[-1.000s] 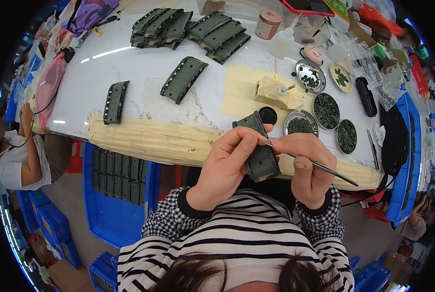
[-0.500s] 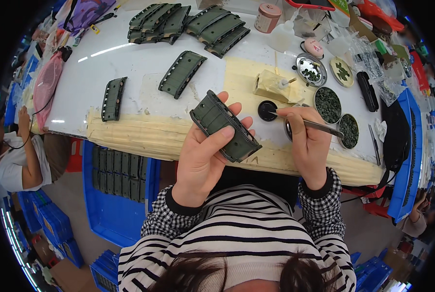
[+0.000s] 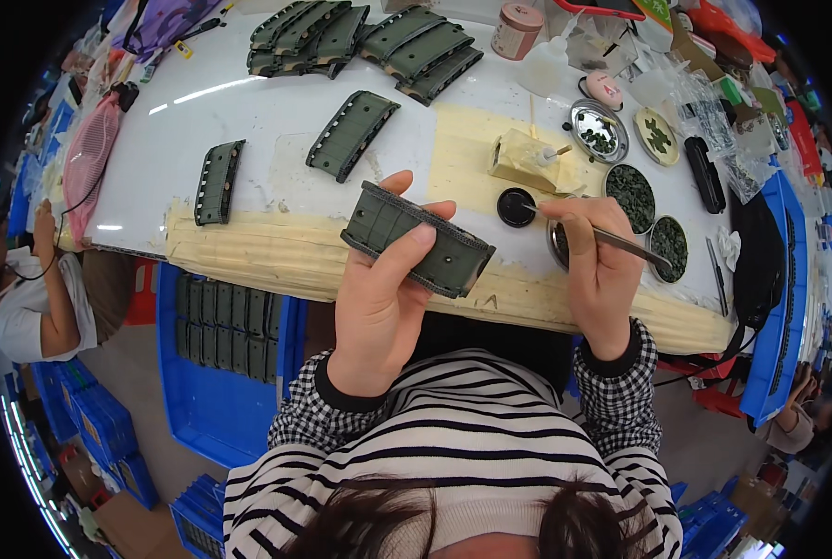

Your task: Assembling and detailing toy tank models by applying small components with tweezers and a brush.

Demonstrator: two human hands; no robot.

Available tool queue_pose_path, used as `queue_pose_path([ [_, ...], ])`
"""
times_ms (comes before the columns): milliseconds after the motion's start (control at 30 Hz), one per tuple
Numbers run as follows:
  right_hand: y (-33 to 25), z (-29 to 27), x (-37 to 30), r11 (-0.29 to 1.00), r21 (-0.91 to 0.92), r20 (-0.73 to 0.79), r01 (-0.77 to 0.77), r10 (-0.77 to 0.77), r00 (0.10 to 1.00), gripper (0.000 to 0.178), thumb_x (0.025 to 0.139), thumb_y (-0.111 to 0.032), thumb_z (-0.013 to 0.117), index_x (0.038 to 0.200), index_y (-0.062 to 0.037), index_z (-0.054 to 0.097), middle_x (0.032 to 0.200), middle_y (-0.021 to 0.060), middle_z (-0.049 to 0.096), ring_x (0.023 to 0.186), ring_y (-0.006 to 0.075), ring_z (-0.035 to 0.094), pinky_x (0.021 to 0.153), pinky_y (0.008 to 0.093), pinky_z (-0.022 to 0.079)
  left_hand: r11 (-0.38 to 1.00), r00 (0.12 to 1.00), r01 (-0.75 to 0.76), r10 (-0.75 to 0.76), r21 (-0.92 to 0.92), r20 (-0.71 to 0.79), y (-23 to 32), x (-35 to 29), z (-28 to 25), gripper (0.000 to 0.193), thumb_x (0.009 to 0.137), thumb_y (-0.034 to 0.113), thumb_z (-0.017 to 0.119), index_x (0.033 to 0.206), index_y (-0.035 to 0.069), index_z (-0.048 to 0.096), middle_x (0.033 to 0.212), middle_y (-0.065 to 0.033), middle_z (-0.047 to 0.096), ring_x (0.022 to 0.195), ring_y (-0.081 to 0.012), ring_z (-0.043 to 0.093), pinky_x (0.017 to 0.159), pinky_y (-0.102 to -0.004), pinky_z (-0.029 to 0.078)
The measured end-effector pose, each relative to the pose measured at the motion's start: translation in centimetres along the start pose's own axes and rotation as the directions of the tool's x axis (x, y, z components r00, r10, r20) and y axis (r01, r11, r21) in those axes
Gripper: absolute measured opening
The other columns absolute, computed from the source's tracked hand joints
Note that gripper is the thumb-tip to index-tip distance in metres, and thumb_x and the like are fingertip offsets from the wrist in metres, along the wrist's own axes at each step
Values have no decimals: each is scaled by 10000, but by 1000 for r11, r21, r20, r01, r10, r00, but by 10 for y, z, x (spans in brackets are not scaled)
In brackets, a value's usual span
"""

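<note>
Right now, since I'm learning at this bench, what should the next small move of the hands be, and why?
Probably lift the tweezers from the small black dish toward the green panel. The right hand holds their tip at the dish, and the left hand holds the panel up just left of it.

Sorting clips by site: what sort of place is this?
Probably an assembly workshop: matching green parts in rows in a blue bin, tweezers in the right hand, and another person at left.

Black-striped white top (image 3: 453, 419), 2 checked sleeves (image 3: 619, 399), black cuffs (image 3: 343, 394)
</note>
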State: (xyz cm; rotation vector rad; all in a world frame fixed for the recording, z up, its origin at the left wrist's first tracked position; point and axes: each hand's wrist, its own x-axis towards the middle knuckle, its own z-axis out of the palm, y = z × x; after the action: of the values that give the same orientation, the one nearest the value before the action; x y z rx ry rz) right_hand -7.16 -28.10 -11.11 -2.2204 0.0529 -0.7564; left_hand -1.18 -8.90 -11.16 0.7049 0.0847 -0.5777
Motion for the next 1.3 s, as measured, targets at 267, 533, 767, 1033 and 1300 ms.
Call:
queue_pose_path([
  [267,-33,-13,-9,915,377,138,144,-209,968,165,872,-38,543,956,19,673,903,138,677,794,247,642,706,314,499,996,996,79,-81,-42,-47,-1,3,0,409,918,111,557,1292,32,411,1209,-161,551,1100,-208,577,895,-365,539],
  [533,-35,-4,-17,887,457,160,70,-159,974,160,872,-36,566,979,27,667,941,152,679,887,253,669,757,305,534,995,994,93,-95,-40,-44,-5,5,-1,400,922,113,550,1293,28,426,1224,-159,554,1097,-205,588,920,-334,532],
  [767,-35,-5,-16,915,390,179,101,-182,967,168,844,8,566,977,32,668,940,142,687,877,242,668,751,295,533,993,995,90,-93,-71,-33,-4,4,-1,405,924,95,551,1290,40,387,1193,-152,554,1048,-202,609,869,-323,557],
  [1033,-35,-4,-17,920,379,175,102,-179,968,161,860,-46,596,981,33,668,940,144,686,868,238,666,748,288,526,991,995,90,-93,-96,-26,-6,5,-2,413,927,84,545,1295,44,363,1180,-150,553,1025,-200,616,834,-316,570],
  [1300,-38,-4,-19,941,325,210,98,-172,962,175,828,-53,629,984,15,673,982,161,670,887,254,676,750,308,540,997,996,71,-72,-20,-55,-7,3,-3,414,919,110,551,1303,36,414,1238,-157,547,1081,-200,597,908,-321,540],
])
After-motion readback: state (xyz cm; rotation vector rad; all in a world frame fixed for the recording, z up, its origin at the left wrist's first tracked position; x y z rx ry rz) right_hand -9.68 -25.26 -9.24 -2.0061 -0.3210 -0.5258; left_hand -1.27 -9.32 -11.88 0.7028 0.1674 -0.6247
